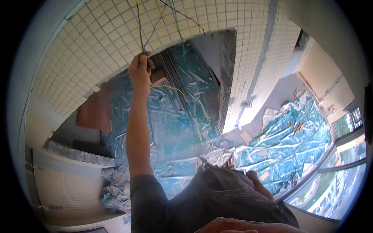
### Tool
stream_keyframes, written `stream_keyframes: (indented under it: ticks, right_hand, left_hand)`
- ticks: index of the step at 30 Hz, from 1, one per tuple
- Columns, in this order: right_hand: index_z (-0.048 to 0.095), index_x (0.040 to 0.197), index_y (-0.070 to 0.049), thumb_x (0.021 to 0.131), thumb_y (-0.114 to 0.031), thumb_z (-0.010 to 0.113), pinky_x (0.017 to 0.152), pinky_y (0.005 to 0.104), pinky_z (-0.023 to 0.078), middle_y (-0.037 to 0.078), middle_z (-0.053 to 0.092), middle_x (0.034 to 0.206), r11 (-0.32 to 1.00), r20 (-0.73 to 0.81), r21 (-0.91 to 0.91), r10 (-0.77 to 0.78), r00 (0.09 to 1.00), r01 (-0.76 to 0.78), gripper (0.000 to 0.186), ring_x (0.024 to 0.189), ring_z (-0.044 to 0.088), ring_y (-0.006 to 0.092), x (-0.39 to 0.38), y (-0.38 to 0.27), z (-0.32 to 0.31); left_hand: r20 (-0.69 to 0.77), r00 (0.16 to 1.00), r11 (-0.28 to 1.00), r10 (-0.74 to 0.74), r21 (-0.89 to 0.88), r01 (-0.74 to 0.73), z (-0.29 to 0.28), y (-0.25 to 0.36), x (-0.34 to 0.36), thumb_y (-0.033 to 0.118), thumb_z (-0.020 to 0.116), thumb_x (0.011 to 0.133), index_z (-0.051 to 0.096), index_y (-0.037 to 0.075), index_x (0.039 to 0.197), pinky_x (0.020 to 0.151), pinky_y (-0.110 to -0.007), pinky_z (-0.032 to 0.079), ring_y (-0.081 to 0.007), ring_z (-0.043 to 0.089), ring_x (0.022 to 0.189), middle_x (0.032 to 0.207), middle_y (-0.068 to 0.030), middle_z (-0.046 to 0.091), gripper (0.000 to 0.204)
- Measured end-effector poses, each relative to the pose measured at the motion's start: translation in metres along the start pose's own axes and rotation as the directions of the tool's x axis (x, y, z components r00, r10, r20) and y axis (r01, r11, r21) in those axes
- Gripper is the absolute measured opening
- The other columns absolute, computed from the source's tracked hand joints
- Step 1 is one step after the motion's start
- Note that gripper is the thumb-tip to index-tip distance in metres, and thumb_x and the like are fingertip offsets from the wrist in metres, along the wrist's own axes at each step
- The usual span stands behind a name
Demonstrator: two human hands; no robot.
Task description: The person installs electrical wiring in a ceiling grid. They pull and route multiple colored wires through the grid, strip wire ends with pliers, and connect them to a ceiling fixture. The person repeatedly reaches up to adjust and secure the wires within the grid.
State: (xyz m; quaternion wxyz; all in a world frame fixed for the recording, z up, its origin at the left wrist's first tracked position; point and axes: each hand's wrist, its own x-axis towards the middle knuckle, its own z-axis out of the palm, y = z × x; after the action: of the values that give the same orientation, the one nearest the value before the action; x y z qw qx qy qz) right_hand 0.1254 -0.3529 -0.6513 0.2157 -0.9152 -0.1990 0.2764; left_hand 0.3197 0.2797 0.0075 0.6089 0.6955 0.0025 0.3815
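Note:
My left hand [140,69] is raised at the end of my stretched arm, its fingers closed round a few thin electrical wires [142,43], dark blue and yellow, by the lower edge of the tiled wall. A yellow wire end [169,86] trails out below the fist. Beside it, a loose green wire [178,29] and a blue wire [190,18] hang over the cream tiles. Low at my side, near my waist, is my right hand [251,176]; its fingers are hidden.
Far below, crumpled teal plastic sheeting [287,132] covers much of the floor. Long dark strips [169,75] and a reddish-brown board [95,110] lie there. A tiled column [256,66] rises at the right, with windows [330,186] beyond. Rubble [116,188] is heaped at the left.

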Motion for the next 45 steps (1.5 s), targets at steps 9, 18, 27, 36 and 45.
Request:
stream_keyframes:
  ticks: [9,18,27,36,45]
  right_hand:
    - [0.073,0.089,0.005,0.088,-0.019,0.068,0.065,0.0353,0.055,0.013,0.073,0.084,0.983,-0.07,-0.141,-0.126,0.989,0.116,0.024,0.07,0.068,0.0189,-0.021,-0.007,0.023]
    - [0.075,0.1,0.002,0.087,-0.021,0.069,0.069,0.0355,0.058,0.014,0.075,0.092,1.0,-0.014,0.017,0.018,1.0,-0.017,0.027,0.075,0.071,0.0202,-0.03,-0.019,0.019]
    - [0.074,0.107,0.004,0.089,-0.017,0.07,0.066,0.0368,0.057,0.013,0.076,0.094,0.731,0.085,0.587,0.371,0.925,-0.347,0.027,0.075,0.071,0.0209,-0.037,-0.034,0.004]
    - [0.07,0.117,-0.005,0.092,-0.02,0.067,0.078,0.0431,0.056,0.015,0.072,0.104,0.974,-0.466,-0.183,-0.204,0.861,0.132,0.029,0.095,0.071,0.0277,0.119,-0.071,-0.205]
    - [0.059,0.14,-0.007,0.097,-0.033,0.066,0.098,0.0405,0.052,0.023,0.061,0.137,0.809,-0.575,0.202,-0.359,0.735,0.553,0.051,0.118,0.065,0.0362,0.214,-0.481,-0.52]
  left_hand:
    - [0.073,0.997,0.999,-0.03,-0.037,0.033,0.01,-0.018,-0.028,0.029,0.055,0.109,0.065,0.002,0.118,0.049,-0.026,0.023,-0.0046,0.029,0.052,0.064,0.0042,0.041,0.03]
    - [0.051,0.998,0.998,-0.045,0.039,0.043,-0.006,-0.022,-0.034,0.033,0.058,0.107,0.067,0.004,0.115,0.048,-0.026,0.023,-0.0045,0.03,0.053,0.063,0.0041,0.042,0.031]
    - [0.038,0.998,0.999,-0.054,-0.006,0.054,-0.004,-0.019,-0.036,0.034,0.058,0.107,0.069,0.003,0.112,0.044,-0.028,0.023,-0.0047,0.03,0.046,0.057,0.0031,0.044,0.034]
    - [0.07,0.989,0.991,-0.127,0.058,0.123,-0.019,-0.011,-0.041,0.026,0.053,0.11,0.067,0.001,0.11,0.044,-0.028,0.027,-0.0073,0.036,0.046,0.059,-0.0004,0.05,0.029]
    - [-0.063,0.981,0.908,-0.184,0.371,0.194,-0.122,0.019,-0.107,0.029,0.051,0.109,0.065,0.006,0.102,0.049,-0.026,0.028,-0.0053,0.04,0.055,0.066,0.0022,0.049,0.028]
